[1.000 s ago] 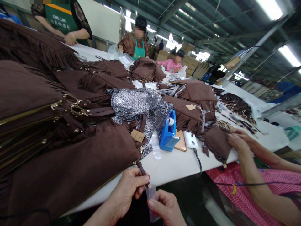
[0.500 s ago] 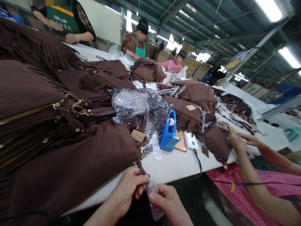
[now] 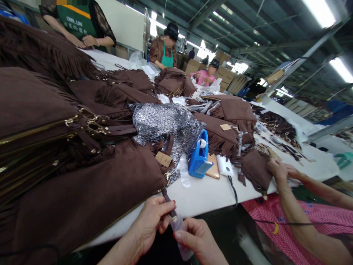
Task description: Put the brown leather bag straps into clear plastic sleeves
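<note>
Worktable (image 3: 198, 200), hands (image 3: 150, 217) holding strap (image 3: 166, 196), plastic sleeve (image 3: 179, 223)

Shows dark brown on the near bag (image 3: 91, 191) and its strap (image 3: 167, 197), brassy gold on the zip (image 3: 41, 131). Turns milky at the plastic sleeve (image 3: 179, 225), red at a nail (image 3: 174, 201) of the left hand (image 3: 150, 217). Runs black and silver in a repeating geometric pattern over the wrapping sheet (image 3: 157, 118). Goes bright blue on the tape dispenser (image 3: 196, 166), finely patterned pink and white on the cloth (image 3: 263, 210).
</note>
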### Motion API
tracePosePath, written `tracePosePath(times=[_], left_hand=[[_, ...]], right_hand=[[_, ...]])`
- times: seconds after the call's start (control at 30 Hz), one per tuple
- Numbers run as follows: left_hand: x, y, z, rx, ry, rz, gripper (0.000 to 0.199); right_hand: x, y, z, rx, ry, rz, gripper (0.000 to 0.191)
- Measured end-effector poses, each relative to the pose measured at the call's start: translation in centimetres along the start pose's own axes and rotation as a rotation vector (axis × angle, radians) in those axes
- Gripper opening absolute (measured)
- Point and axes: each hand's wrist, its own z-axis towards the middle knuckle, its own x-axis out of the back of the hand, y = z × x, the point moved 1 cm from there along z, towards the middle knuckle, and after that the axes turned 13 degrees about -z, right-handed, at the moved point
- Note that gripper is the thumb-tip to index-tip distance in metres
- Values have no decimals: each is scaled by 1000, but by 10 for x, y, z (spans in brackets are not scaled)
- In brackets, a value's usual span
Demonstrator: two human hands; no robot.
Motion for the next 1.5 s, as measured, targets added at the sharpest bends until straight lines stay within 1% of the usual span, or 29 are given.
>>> tracePosePath(times=[0.1, 0.33, 0.67, 0.9, 1.03, 1.27, 1.5], left_hand=[[0, 0, 0, -10, -11, -27, 31], [2, 1, -2, 23, -22, -49, 31], [2, 0, -3, 19, -35, -24, 31], [6, 0, -1, 20, -37, -57, 29], [5, 0, -2, 25, -37, -41, 31], [1, 1, -1, 46, -14, -13, 34], [1, 1, 0, 54, 2, -8, 34]], right_hand=[[0, 5, -1, 2, 31, -40, 46], [0, 10, -2, 12, 54, -102, 46], [-3, 5, -3, 9, 66, -119, 49], [-1, 7, -2, 13, 82, -133, 48], [0, 8, -2, -2, 100, -144, 48], [-1, 8, -1, 3, 104, -151, 47], [-1, 7, -5, 15, 67, -161, 44]])
